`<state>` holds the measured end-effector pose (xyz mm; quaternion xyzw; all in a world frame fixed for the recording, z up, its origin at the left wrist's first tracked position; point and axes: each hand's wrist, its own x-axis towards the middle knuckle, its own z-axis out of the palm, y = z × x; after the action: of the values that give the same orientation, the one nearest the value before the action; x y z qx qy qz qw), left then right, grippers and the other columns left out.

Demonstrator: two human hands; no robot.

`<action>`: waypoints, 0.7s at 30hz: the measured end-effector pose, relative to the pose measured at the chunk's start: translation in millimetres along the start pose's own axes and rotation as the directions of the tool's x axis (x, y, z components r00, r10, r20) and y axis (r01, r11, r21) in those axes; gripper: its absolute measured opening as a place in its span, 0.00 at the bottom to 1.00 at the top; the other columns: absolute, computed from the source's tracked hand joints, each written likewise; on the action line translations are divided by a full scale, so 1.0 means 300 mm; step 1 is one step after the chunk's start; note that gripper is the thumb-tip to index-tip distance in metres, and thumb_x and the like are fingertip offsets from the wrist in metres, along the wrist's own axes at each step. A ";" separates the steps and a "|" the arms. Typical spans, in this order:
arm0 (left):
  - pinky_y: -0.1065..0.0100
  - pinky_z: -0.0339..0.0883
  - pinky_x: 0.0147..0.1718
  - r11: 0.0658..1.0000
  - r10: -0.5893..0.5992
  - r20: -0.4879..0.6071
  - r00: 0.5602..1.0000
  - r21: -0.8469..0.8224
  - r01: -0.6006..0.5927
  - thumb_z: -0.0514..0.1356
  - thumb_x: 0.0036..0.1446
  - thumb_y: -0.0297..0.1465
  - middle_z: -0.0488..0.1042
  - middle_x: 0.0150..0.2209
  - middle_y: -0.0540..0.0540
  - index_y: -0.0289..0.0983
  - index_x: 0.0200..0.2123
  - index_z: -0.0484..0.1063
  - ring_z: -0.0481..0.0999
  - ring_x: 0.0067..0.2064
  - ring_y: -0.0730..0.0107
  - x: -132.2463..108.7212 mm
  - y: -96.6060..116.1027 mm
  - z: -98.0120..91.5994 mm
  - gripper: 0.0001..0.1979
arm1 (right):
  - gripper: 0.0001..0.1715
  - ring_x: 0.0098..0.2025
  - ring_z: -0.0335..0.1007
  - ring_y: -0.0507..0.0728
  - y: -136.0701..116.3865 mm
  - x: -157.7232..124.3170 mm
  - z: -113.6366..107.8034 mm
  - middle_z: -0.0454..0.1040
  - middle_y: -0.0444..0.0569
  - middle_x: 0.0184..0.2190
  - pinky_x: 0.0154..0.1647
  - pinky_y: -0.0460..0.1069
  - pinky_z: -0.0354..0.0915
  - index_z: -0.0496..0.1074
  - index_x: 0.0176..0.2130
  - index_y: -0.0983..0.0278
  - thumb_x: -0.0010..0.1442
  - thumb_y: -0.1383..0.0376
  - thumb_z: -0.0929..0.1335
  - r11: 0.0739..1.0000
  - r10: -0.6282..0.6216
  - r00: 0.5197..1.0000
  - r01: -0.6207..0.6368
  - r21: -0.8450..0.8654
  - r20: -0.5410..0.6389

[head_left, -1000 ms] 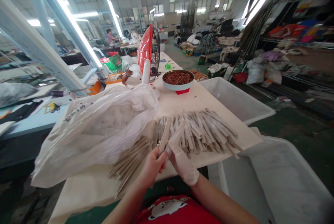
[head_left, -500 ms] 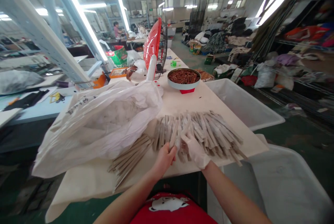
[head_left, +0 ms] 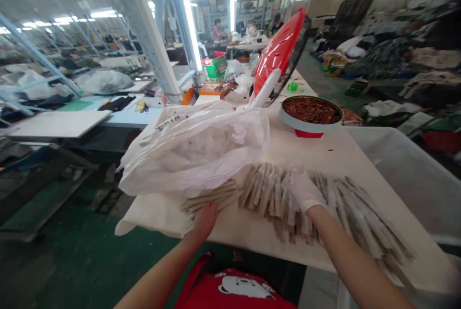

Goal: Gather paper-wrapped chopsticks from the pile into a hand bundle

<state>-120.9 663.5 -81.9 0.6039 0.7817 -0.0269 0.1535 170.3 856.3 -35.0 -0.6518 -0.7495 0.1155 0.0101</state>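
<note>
My bare left hand (head_left: 207, 217) is at the smaller pile of flat beige strips (head_left: 216, 195) near the table's front edge. Its fingers are closed on a strip at the near side of that pile. A thin white glove covers my right hand (head_left: 304, 190), which rests among the long row of beige strips (head_left: 264, 189). Those fingers are bent around a strip, though blur hides the tips. Some strips in the row look wrapped in clear film; their exact material cannot be made out.
A large white plastic bag (head_left: 201, 150) lies behind the smaller pile. Behind the row are a round tin of brown pieces (head_left: 311, 111) and a red-covered fan (head_left: 279, 54). A translucent bin (head_left: 399, 170) stands at the right edge. Two people work far back.
My left hand has moved left with a strip, from the row to the smaller pile. My right hand stays at the row. The view has swung left.
</note>
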 end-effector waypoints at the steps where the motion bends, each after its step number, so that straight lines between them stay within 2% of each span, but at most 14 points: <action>1: 0.61 0.67 0.40 0.999 -0.028 0.014 0.999 0.015 0.028 0.54 0.59 0.32 0.68 0.50 0.36 0.35 0.49 0.68 0.75 0.44 0.56 0.018 -0.038 0.023 0.15 | 0.27 0.53 0.66 0.67 -0.053 0.007 -0.011 0.71 0.65 0.49 0.54 0.60 0.54 0.65 0.54 0.68 0.62 0.56 0.58 0.999 -0.040 0.999 0.040 -0.022 -0.026; 3: 0.59 0.68 0.41 0.999 -0.032 0.040 0.999 0.045 0.030 0.58 0.57 0.33 0.65 0.53 0.35 0.36 0.55 0.64 0.74 0.46 0.54 0.052 -0.091 0.069 0.22 | 0.29 0.48 0.70 0.66 -0.177 0.018 -0.032 0.74 0.63 0.45 0.50 0.58 0.58 0.65 0.55 0.68 0.64 0.53 0.56 0.992 -0.129 0.989 0.127 -0.025 -0.077; 5: 0.58 0.68 0.42 0.998 -0.006 0.055 0.998 0.062 0.002 0.59 0.56 0.33 0.65 0.53 0.35 0.35 0.56 0.63 0.72 0.48 0.53 0.079 -0.122 0.106 0.24 | 0.29 0.45 0.71 0.64 -0.305 0.027 -0.042 0.75 0.61 0.44 0.43 0.55 0.61 0.65 0.56 0.66 0.64 0.53 0.55 0.973 -0.227 0.969 0.229 0.007 -0.102; 8: 0.58 0.68 0.42 0.996 0.029 0.065 0.997 0.079 -0.034 0.55 0.58 0.29 0.68 0.49 0.34 0.32 0.50 0.67 0.71 0.48 0.54 0.103 -0.151 0.132 0.16 | 0.27 0.42 0.72 0.63 -0.462 0.043 -0.039 0.76 0.57 0.43 0.39 0.52 0.61 0.67 0.55 0.63 0.64 0.54 0.57 0.944 -0.316 0.939 0.325 0.050 -0.139; 11: 0.57 0.67 0.44 0.994 0.072 0.045 0.996 0.085 -0.076 0.54 0.58 0.27 0.70 0.46 0.36 0.32 0.44 0.70 0.71 0.48 0.55 0.112 -0.180 0.129 0.12 | 0.25 0.41 0.72 0.61 -0.565 0.075 -0.044 0.76 0.55 0.43 0.41 0.51 0.61 0.68 0.54 0.63 0.63 0.56 0.59 0.914 -0.360 0.919 0.382 0.137 -0.159; 15: 0.57 0.66 0.46 0.992 0.098 -0.008 0.995 0.086 -0.097 0.56 0.56 0.27 0.70 0.46 0.37 0.33 0.44 0.70 0.70 0.49 0.55 0.103 -0.221 0.113 0.12 | 0.22 0.42 0.71 0.58 -0.673 0.139 -0.088 0.76 0.54 0.43 0.43 0.49 0.61 0.69 0.52 0.65 0.63 0.59 0.59 0.890 -0.380 0.916 0.400 0.219 -0.130; 21: 0.59 0.66 0.42 0.986 0.140 -0.030 0.990 0.099 -0.136 0.49 0.59 0.23 0.72 0.42 0.38 0.33 0.43 0.70 0.72 0.45 0.58 0.082 -0.271 0.087 0.13 | 0.20 0.44 0.72 0.61 -0.856 0.254 -0.141 0.75 0.56 0.44 0.42 0.51 0.62 0.72 0.47 0.62 0.61 0.57 0.60 0.936 -0.341 0.940 0.341 0.091 -0.015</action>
<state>-198.4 658.6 -125.0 0.6636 0.7386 -0.0427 0.1110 -84.5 905.9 43.7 -0.5107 -0.8450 0.1470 0.0598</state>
